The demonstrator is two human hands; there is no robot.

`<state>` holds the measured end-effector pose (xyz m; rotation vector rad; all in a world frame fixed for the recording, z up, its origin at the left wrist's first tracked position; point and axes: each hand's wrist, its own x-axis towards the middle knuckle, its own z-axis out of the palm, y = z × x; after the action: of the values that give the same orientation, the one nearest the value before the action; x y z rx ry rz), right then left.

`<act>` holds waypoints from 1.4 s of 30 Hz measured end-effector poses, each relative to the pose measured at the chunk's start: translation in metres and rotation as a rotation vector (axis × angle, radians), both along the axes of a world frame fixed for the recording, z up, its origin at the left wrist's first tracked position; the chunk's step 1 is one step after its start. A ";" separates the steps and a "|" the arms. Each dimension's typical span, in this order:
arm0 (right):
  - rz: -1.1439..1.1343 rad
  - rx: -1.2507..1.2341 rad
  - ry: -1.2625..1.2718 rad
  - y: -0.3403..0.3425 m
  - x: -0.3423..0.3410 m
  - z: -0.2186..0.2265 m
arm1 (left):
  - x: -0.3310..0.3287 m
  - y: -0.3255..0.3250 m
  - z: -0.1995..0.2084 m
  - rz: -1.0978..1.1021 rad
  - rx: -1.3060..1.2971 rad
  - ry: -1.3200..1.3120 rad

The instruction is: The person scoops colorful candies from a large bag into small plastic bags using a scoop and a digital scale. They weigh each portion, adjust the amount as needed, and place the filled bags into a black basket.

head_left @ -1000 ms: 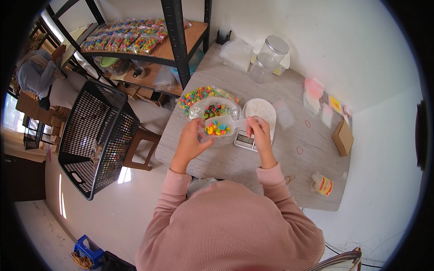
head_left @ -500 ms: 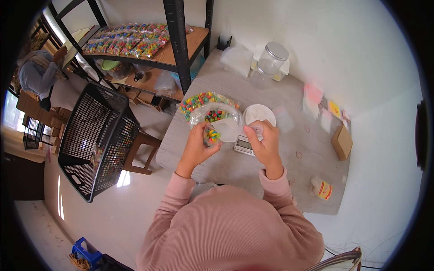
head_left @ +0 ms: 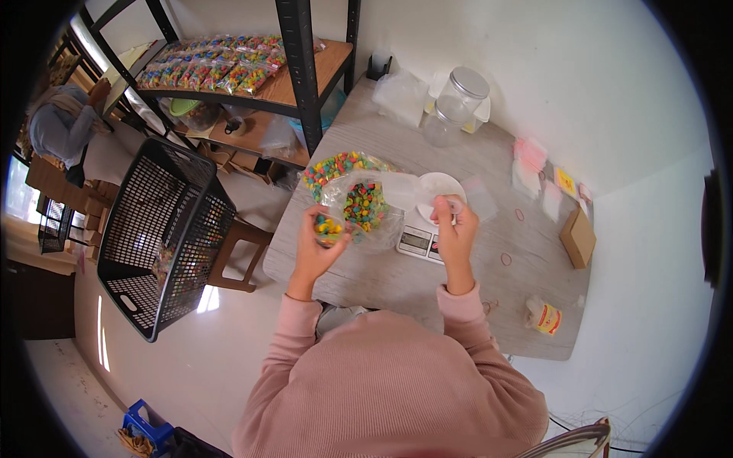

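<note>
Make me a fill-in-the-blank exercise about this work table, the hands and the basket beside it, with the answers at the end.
1. The right hand holds a translucent scoop, while the ____ hand holds a clear bag of colourful pieces.
2. The cardboard box lies to the ____ of the white scale.
3. The large basket is coloured ____.

Missing words: left; right; black.

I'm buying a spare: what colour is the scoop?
The scoop is translucent white, seen best in the head view.

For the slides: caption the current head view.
Left hand holds a bag of colourful pieces; right hand holds a scoop near a scale.
</note>
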<state>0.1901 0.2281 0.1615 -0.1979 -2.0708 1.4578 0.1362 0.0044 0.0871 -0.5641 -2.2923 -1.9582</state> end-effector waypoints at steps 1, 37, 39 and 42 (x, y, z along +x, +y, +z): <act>0.019 0.004 -0.032 -0.001 -0.003 -0.010 | -0.002 -0.006 -0.004 0.027 -0.019 -0.047; -0.025 -0.743 -0.281 -0.018 -0.001 -0.121 | -0.008 -0.008 -0.043 0.124 0.038 -0.262; -0.021 -0.723 -0.265 -0.014 -0.002 -0.114 | -0.003 -0.005 -0.033 0.125 -0.113 -0.129; -0.022 -0.724 -0.227 -0.012 -0.004 -0.101 | 0.004 0.003 -0.017 0.082 -0.178 0.009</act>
<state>0.1865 0.2163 0.0603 -0.6906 -1.5971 2.1978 0.1397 0.0075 0.0706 -0.4828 -2.4588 -1.7241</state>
